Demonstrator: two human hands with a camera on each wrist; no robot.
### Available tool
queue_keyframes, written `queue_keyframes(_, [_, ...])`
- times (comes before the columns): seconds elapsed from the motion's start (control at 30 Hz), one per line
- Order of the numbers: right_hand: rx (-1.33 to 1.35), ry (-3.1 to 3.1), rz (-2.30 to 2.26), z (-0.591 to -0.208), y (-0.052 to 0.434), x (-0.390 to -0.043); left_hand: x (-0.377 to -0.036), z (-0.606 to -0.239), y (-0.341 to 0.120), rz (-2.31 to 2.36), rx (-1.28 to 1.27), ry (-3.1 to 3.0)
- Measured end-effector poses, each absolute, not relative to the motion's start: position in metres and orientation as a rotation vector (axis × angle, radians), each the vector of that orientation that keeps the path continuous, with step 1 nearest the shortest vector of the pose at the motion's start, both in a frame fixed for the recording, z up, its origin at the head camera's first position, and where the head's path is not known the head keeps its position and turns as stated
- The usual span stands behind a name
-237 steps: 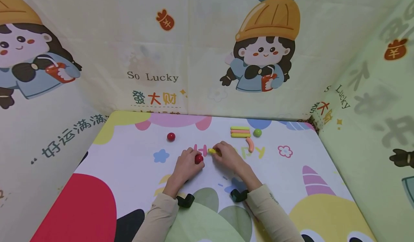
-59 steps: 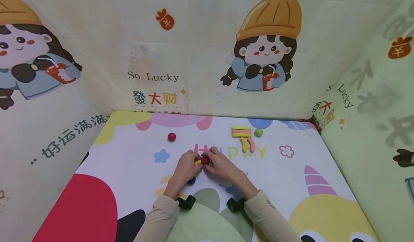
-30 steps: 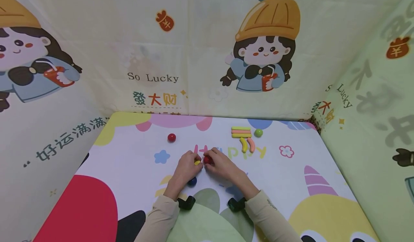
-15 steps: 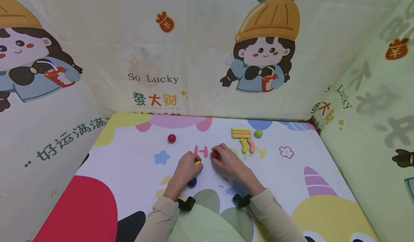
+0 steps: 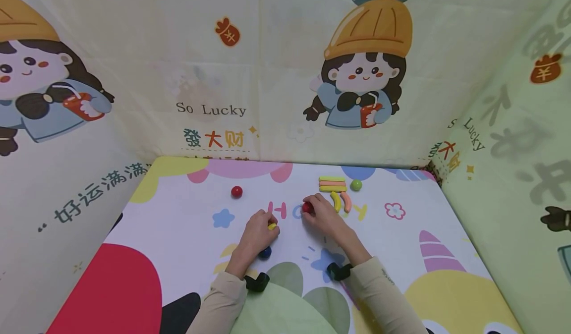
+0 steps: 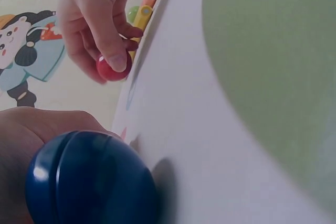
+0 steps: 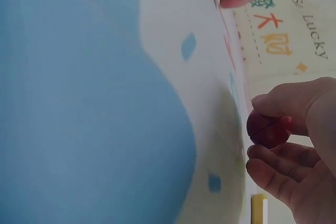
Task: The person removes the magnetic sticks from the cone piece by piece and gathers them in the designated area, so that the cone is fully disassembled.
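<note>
My right hand [image 5: 325, 219] pinches a glossy red ball [image 5: 307, 207] between thumb and fingers, just left of a curved yellow rod [image 5: 335, 201]. In the right wrist view a seam runs across this red ball [image 7: 269, 129]. My left hand [image 5: 259, 231] holds a small yellow piece [image 5: 271, 226], mostly hidden by the fingers, so its full shape cannot be told. Beneath the left wrist sits a dark blue ball [image 5: 265, 252], large and near in the left wrist view, beside the palm. A curved pink rod [image 5: 345, 201] lies beside the yellow one.
Straight yellow and pink rods [image 5: 332, 184] lie in a row at the back right, with a green ball [image 5: 356, 185] beside them. Another red ball [image 5: 237, 192] rests at the back left. A printed cloth [image 5: 178, 245] covers the table, and patterned curtains [image 5: 276, 76] stand behind.
The curved yellow rod, earlier in my right hand, now lies beside the pink one. The red ball has parted from the left hand's yellow piece, moving right and away in my right hand.
</note>
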State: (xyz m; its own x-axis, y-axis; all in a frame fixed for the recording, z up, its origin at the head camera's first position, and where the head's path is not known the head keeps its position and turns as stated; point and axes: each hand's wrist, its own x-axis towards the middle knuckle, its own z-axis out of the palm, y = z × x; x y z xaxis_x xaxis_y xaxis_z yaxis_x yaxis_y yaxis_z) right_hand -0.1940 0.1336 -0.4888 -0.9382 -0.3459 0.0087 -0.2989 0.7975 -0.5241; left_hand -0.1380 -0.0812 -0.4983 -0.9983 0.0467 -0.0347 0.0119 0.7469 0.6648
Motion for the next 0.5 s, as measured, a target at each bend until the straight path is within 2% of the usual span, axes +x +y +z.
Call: queue_keyframes(0.5, [-0.394,2.926,-0.773,-0.484,0.15,-0.207,-0.139,-0.501,-0.082,1.093,0.049,2.884])
